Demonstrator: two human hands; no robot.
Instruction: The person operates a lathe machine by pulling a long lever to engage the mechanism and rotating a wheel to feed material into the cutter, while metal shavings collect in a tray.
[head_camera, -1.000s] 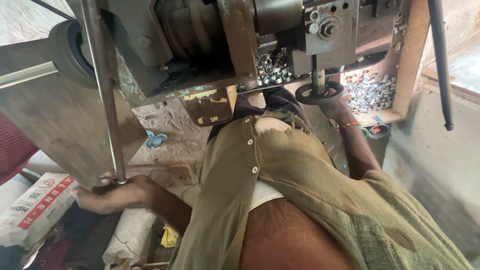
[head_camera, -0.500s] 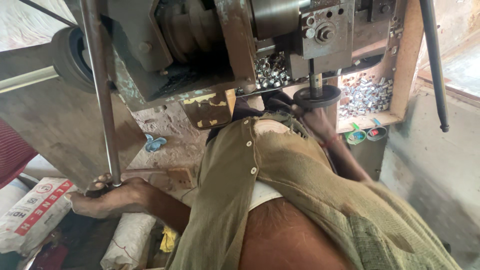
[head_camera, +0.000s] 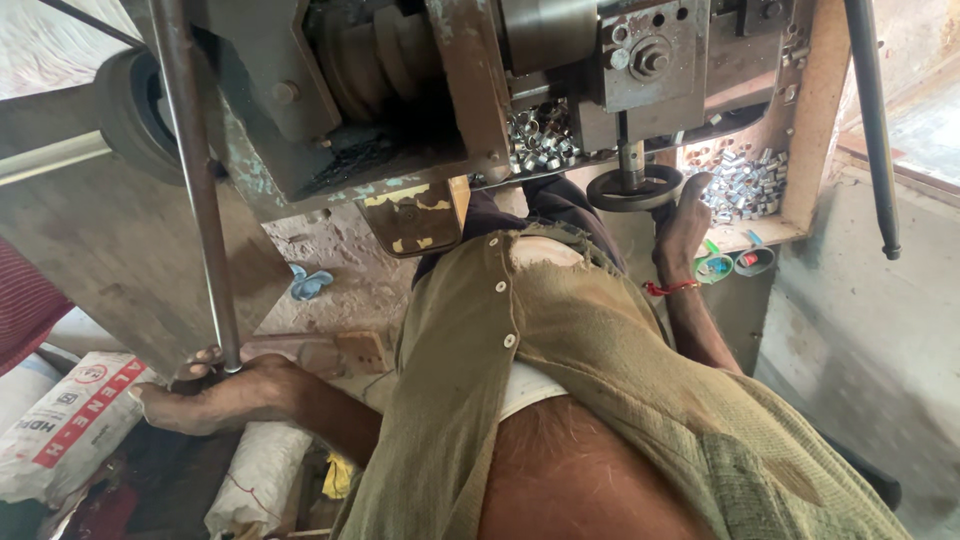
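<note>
My left hand (head_camera: 215, 393) grips the lower end of a long steel rod (head_camera: 195, 180) that runs up past an old grey-green machine (head_camera: 400, 90). My right hand (head_camera: 683, 222) rests on a small dark handwheel (head_camera: 634, 187) under the machine's grey tool block (head_camera: 650, 55). A red thread sits on that wrist. My olive button shirt (head_camera: 560, 340) fills the middle of the view and hides what lies below it.
Several small shiny metal rings (head_camera: 745, 180) lie in a wooden tray at the right and behind the handwheel. White printed sacks (head_camera: 70, 425) lie at lower left. A dark lever bar (head_camera: 872, 120) hangs at the far right. A blue scrap (head_camera: 308, 283) lies on the floor.
My left hand has stayed closed on the rod's lower end. My right hand has come up from beside the tray onto the handwheel. The view shifted slightly.
</note>
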